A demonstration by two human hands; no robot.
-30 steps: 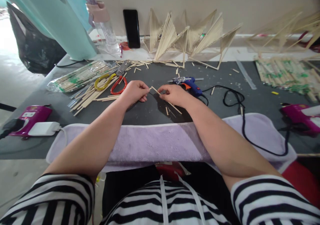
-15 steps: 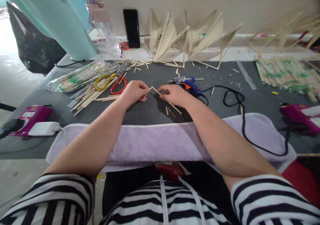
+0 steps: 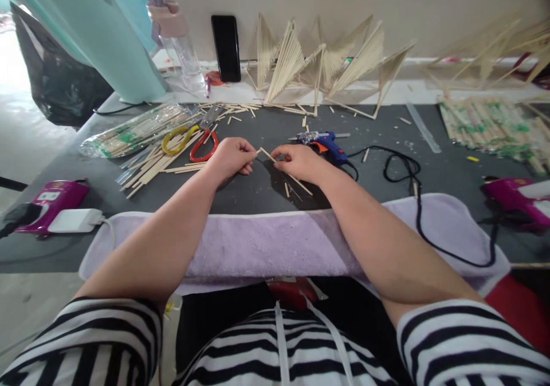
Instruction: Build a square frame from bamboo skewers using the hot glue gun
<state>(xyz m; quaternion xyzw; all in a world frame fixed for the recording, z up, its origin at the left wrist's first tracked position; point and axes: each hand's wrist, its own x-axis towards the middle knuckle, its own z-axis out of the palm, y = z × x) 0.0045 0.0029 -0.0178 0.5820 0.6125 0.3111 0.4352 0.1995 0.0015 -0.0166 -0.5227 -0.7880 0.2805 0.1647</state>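
Two thin wooden sticks meet at an angle between my hands, over the grey table (image 3: 240, 196). My left hand (image 3: 234, 157) is closed on the left stick, of which only a short end near the joint shows. The right stick (image 3: 299, 185) runs down to the right under my right hand (image 3: 294, 161), whose thumb and fingers pinch it near the joint. Short stick pieces (image 3: 287, 189) lie just below my right hand. A blue glue gun (image 3: 327, 145) rests behind my right hand. Scissors with red and yellow handles (image 3: 203, 145) lie beside my left hand.
Loose sticks (image 3: 150, 168) and a bagged bundle (image 3: 137, 131) lie left. Stick frames (image 3: 292, 59) and a phone (image 3: 226, 48) stand at the back. A black cable (image 3: 419, 214) crosses the lilac cloth (image 3: 266, 245). More bundles (image 3: 485, 128) lie right.
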